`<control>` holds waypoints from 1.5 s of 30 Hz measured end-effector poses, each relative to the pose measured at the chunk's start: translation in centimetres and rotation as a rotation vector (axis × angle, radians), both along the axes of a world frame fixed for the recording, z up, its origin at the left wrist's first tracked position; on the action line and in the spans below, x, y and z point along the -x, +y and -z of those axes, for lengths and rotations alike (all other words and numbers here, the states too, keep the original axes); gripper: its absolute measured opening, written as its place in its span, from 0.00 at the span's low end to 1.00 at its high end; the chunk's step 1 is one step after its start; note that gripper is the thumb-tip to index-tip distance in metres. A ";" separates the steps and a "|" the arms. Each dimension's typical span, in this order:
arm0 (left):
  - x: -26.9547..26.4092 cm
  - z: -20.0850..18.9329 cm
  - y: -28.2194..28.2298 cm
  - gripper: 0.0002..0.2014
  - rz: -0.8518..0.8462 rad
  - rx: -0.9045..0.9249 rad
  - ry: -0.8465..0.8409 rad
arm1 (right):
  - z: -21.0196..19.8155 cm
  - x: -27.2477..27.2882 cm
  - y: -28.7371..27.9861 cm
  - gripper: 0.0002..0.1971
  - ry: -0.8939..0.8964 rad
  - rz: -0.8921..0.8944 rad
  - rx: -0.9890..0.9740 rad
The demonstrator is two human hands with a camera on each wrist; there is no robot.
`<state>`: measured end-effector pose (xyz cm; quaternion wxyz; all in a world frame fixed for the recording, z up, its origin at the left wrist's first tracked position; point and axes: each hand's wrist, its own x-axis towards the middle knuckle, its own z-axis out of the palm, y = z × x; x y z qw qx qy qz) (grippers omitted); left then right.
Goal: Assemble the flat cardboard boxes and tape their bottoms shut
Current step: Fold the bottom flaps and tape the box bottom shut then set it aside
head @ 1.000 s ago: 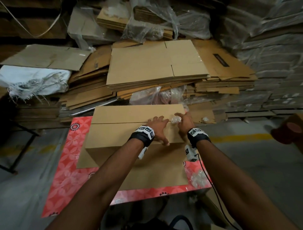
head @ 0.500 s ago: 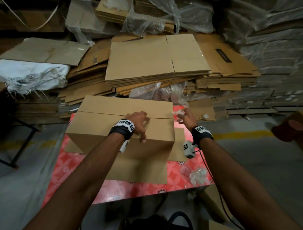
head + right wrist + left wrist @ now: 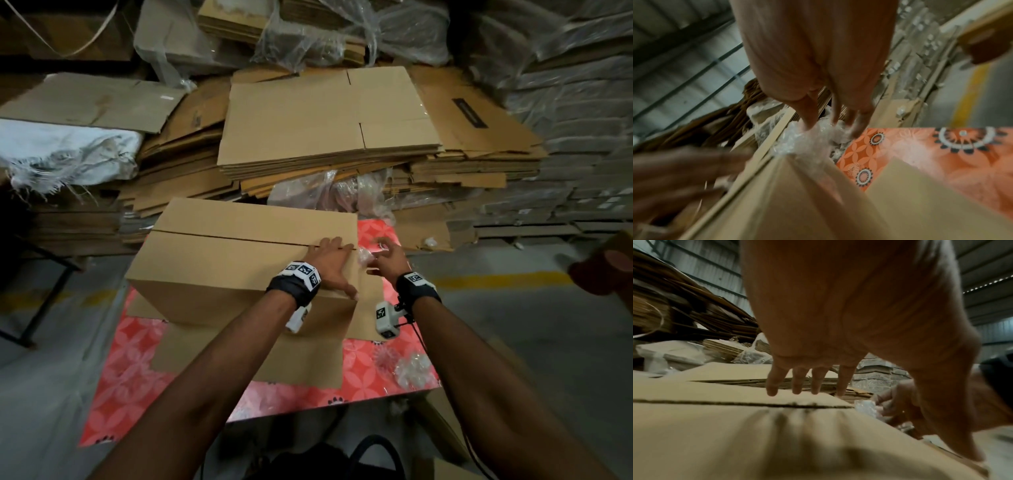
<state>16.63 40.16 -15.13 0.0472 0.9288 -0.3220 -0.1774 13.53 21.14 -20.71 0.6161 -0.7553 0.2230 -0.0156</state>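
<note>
Head view: a brown corrugated cardboard box point(image 3: 239, 263) stands bottom-up on the red floral-patterned table point(image 3: 383, 363), toward its far edge, its two flaps meeting in a seam still bare of tape. The left hand point(image 3: 330, 263) lies spread and flat at the seam's right end. The right hand point(image 3: 387, 258), just past the box's right edge, pinches a crumpled strip of clear tape point(image 3: 364, 255).

Left wrist view: straight fingers point(image 3: 797, 386) press the far flap beside the seam point(image 3: 735, 403).

Right wrist view: fingertips point(image 3: 857, 129) hold the wrinkled tape at the box corner; it looks tangled.

Best, I judge, to smooth the tape first, keep both flaps level, then lay it centred along the seam.
</note>
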 end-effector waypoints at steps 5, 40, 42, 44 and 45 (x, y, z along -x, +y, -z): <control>0.6 1.0 -1.1 0.61 -0.034 0.045 0.003 | 0.2 0.5 1.6 0.18 0.083 0.039 -0.208; 2.5 1.1 -3.0 0.48 -0.184 0.042 -0.013 | 7.1 14.9 -2.0 0.27 0.301 0.067 0.495; 2.8 0.9 -3.3 0.48 -0.205 0.030 -0.005 | 7.9 16.2 -2.5 0.37 0.259 0.096 0.491; 3.0 0.7 -3.6 0.49 -0.214 0.019 0.002 | 9.5 17.3 -3.5 0.40 0.253 0.118 0.507; 3.0 0.7 -3.6 0.49 -0.215 0.018 0.006 | 11.0 17.8 -4.4 0.40 0.245 0.147 0.503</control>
